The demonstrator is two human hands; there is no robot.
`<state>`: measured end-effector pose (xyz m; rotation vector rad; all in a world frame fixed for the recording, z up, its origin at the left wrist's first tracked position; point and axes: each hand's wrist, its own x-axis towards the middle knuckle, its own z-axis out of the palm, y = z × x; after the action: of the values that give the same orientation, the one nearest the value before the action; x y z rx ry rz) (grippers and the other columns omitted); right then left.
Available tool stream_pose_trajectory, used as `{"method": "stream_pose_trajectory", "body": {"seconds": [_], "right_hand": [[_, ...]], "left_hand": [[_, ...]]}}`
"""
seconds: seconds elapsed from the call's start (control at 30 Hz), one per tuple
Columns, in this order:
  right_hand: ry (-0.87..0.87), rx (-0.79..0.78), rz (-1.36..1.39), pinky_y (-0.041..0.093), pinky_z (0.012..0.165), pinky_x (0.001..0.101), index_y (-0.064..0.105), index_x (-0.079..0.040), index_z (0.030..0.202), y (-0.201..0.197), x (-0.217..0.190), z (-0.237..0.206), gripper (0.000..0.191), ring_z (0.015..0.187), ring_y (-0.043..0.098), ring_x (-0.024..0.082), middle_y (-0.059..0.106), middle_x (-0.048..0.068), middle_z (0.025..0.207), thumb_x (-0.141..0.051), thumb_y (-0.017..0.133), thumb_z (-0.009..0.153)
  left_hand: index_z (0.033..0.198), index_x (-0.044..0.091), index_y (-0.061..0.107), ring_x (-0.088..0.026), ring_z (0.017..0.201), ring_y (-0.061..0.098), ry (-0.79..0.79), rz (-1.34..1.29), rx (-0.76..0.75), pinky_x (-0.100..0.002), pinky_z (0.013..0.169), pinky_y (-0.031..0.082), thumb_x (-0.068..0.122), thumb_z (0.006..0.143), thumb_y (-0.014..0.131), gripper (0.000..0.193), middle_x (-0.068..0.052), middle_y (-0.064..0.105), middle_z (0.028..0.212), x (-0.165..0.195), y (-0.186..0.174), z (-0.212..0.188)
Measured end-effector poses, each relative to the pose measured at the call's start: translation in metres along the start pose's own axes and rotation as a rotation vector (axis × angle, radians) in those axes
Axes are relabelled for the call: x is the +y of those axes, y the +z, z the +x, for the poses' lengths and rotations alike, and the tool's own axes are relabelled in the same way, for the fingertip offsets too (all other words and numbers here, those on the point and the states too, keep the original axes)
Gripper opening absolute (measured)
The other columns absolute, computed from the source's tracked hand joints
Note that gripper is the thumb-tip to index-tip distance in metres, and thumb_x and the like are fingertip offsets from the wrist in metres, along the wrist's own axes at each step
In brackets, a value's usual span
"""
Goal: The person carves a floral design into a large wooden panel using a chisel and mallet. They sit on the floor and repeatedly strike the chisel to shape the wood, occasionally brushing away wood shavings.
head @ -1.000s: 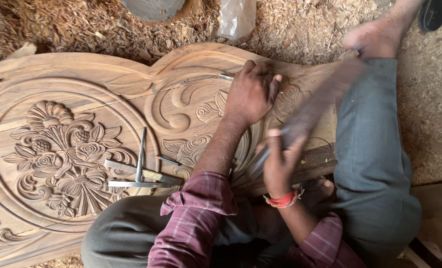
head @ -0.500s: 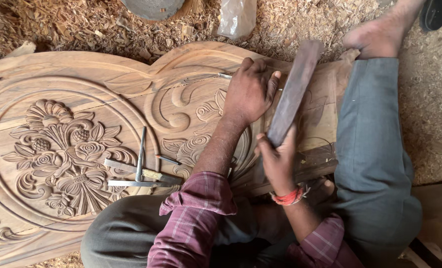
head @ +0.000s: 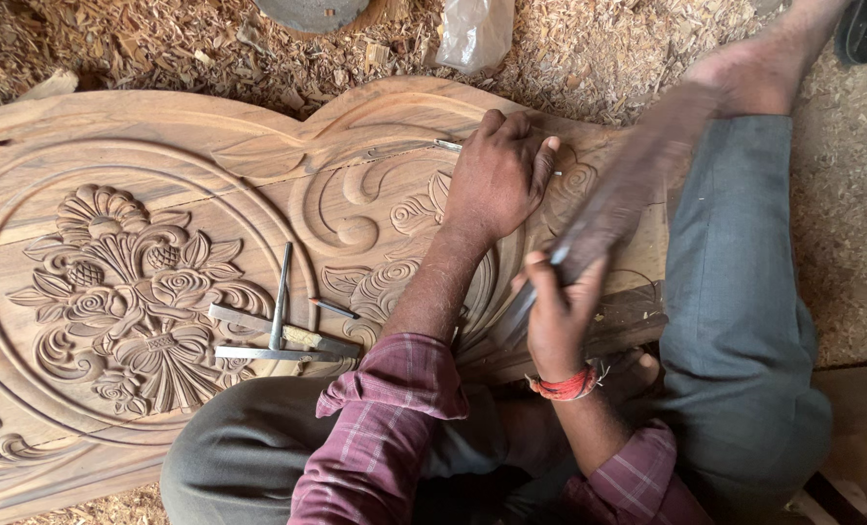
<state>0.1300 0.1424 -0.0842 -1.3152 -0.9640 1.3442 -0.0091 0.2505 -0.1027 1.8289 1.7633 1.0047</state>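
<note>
Carved panel (head: 161,194): round flower medallion on left looks finished, scrolls under left hand (head: 499,177) w/ chisel (head: 445,146) gripped look partly cut (some hidden). Right hand (head: 558,309) clutches blurred wooden mallet (head: 628,185); spare chisels (head: 278,331) lie nearby

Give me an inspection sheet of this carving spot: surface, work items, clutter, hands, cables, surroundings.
Surface: carved wooden panel with floral relief, lying flat.
Job's things: chisel under the left hand; wooden mallet, motion-blurred, in the right hand.
Clutter: spare chisels lying on the panel.
Grippers: left hand pressed on the panel over the chisel; right hand gripping the mallet.
Cables: nothing seen.
Surroundings: wood shavings on the ground, plastic bag, bare foot.
</note>
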Motion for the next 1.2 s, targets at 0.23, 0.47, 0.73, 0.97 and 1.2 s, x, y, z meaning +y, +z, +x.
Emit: {"method": "stream_pose_trajectory", "body": {"seconds": [0.23, 0.47, 0.73, 0.97, 1.2], "right_hand": [[0.025, -0.129, -0.170, 0.052, 0.061, 0.0265, 0.025, -0.012, 0.152, 0.005, 0.000, -0.002, 0.071, 0.074, 0.058, 0.011, 0.058, 0.003, 0.100, -0.001, 0.065, 0.094], [-0.078, 0.054, 0.029, 0.053, 0.067, 0.0274, 0.037, -0.006, 0.142, -0.001, -0.001, -0.001, 0.048, 0.075, 0.060, 0.012, 0.059, 0.005, 0.098, 0.002, 0.062, 0.101], [-0.006, -0.133, -0.127, 0.051, 0.067, 0.0293, 0.036, -0.002, 0.145, -0.005, 0.003, 0.007, 0.050, 0.076, 0.058, 0.013, 0.058, 0.006, 0.101, 0.003, 0.065, 0.104], [-0.063, -0.018, -0.089, 0.055, 0.069, 0.0279, 0.024, -0.009, 0.157, -0.005, -0.003, 0.006, 0.070, 0.075, 0.060, 0.011, 0.060, 0.005, 0.102, 0.002, 0.063, 0.099], [-0.063, -0.052, -0.005, 0.054, 0.067, 0.0291, 0.040, -0.005, 0.143, -0.003, -0.015, 0.010, 0.048, 0.077, 0.059, 0.012, 0.058, 0.006, 0.104, 0.005, 0.062, 0.101]], "left_hand": [[0.088, 0.005, 0.076, -0.033, 0.102, 0.058, 0.000, -0.029, 0.027, -0.044, 0.094, 0.050, 0.029, 0.105, 0.054, 0.036, -0.013, 0.068, 0.105, 0.002, -0.005, 0.002], [0.088, 0.004, 0.076, -0.033, 0.099, 0.057, -0.017, -0.070, 0.027, -0.044, 0.091, 0.050, 0.029, 0.104, 0.055, 0.036, -0.015, 0.067, 0.101, -0.001, -0.008, 0.002], [0.093, 0.003, 0.074, -0.032, 0.100, 0.057, 0.032, -0.065, 0.090, -0.043, 0.092, 0.050, 0.027, 0.106, 0.054, 0.034, -0.013, 0.067, 0.104, -0.003, -0.007, 0.003], [0.096, 0.002, 0.074, -0.031, 0.100, 0.056, 0.026, -0.081, 0.116, -0.042, 0.091, 0.051, 0.028, 0.106, 0.054, 0.035, -0.013, 0.066, 0.103, -0.006, -0.006, 0.002], [0.091, 0.003, 0.074, -0.026, 0.091, 0.053, 0.073, 0.058, 0.183, -0.039, 0.078, 0.051, 0.035, 0.105, 0.050, 0.043, -0.012, 0.060, 0.097, 0.010, -0.013, 0.007]]}}
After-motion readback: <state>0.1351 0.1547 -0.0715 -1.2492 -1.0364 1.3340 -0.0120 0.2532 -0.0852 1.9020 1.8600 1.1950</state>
